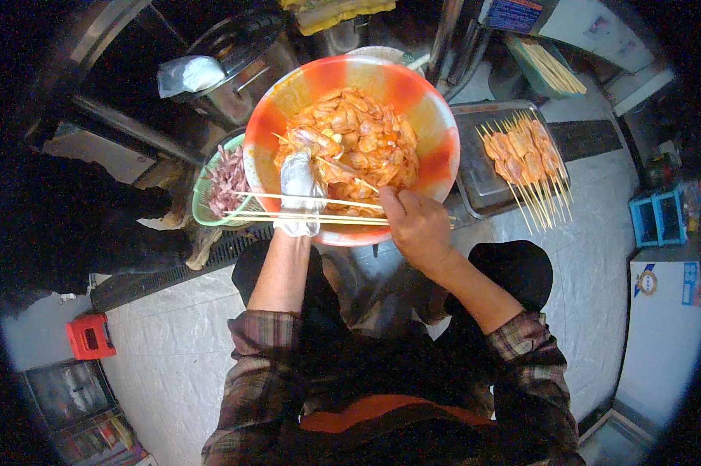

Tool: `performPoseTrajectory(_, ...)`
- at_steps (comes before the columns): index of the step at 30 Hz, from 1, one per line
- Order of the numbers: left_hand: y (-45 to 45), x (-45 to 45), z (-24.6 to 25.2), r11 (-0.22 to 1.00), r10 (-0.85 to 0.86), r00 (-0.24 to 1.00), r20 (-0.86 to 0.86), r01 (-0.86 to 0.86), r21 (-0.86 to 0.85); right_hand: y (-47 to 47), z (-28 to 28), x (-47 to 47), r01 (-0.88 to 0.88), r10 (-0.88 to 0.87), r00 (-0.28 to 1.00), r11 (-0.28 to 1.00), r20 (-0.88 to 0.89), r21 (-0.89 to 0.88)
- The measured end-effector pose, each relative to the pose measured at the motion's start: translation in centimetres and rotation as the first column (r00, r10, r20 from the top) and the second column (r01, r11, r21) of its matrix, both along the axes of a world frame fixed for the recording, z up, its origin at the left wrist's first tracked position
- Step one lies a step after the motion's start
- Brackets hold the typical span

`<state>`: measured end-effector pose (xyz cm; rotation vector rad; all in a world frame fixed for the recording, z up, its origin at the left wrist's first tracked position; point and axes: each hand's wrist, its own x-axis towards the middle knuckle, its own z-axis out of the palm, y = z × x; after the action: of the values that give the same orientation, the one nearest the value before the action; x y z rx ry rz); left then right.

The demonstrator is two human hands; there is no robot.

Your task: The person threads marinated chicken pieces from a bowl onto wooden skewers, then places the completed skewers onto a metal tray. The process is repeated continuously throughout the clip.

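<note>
A large orange-and-white basin (437, 110) stands in front of me, with sauce-coated chicken pieces (368, 128) heaped inside. My left hand (301, 177), in a thin white disposable glove, grips a coated chicken piece (309, 141) over the basin's left side. A bamboo skewer (366, 184) runs through that piece, its tip poking out at the upper left. Bare, my right hand (419, 227) pinches this skewer's other end at the basin's near right rim. Several spare bamboo skewers (350, 219) are also held in it, reaching left across my gloved wrist. The left fingertips are partly hidden.
Right of the basin, a metal tray (472, 169) bears several finished skewers of meat (522, 145). Beyond it is a container of bamboo skewers (554, 67). A green basket (199, 201) of raw meat strips (227, 177) touches the left side. A person's shoe (203, 247) is farther left.
</note>
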<state>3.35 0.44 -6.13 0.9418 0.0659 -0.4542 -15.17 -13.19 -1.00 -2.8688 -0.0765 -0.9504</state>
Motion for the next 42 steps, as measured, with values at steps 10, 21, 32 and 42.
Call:
performPoseTrajectory(10, -1.3, -2.8, 4.0, 0.961, -0.277, 0.954, 0.117, 0.274, 0.046, -1.2, -0.3, -0.4, 0.040, -0.028, 0.996, 0.988, -0.079, 0.152)
performPoseTrajectory(21, 0.9, -1.2, 6.1, 0.981, -0.029, 0.997, 0.075, 0.043, -0.190, -4.2, 3.3, -4.5, 0.214, 0.247, 0.896, 0.488, -0.369, 0.846)
performPoseTrajectory(32, 1.8, 0.9, 5.8, 0.956, 0.107, 0.978, 0.181, -0.051, -0.290, -5.3, 3.1, -5.9, 0.259, 0.260, 0.878, 0.449, -0.402, 0.855)
performPoseTrajectory(42, 1.4, 1.1, 5.7, 0.972, 0.120, 0.966, 0.230, -0.067, -0.224, -5.4, 2.3, -5.5, 0.173, 0.220, 0.925, 0.484, -0.311, 0.858)
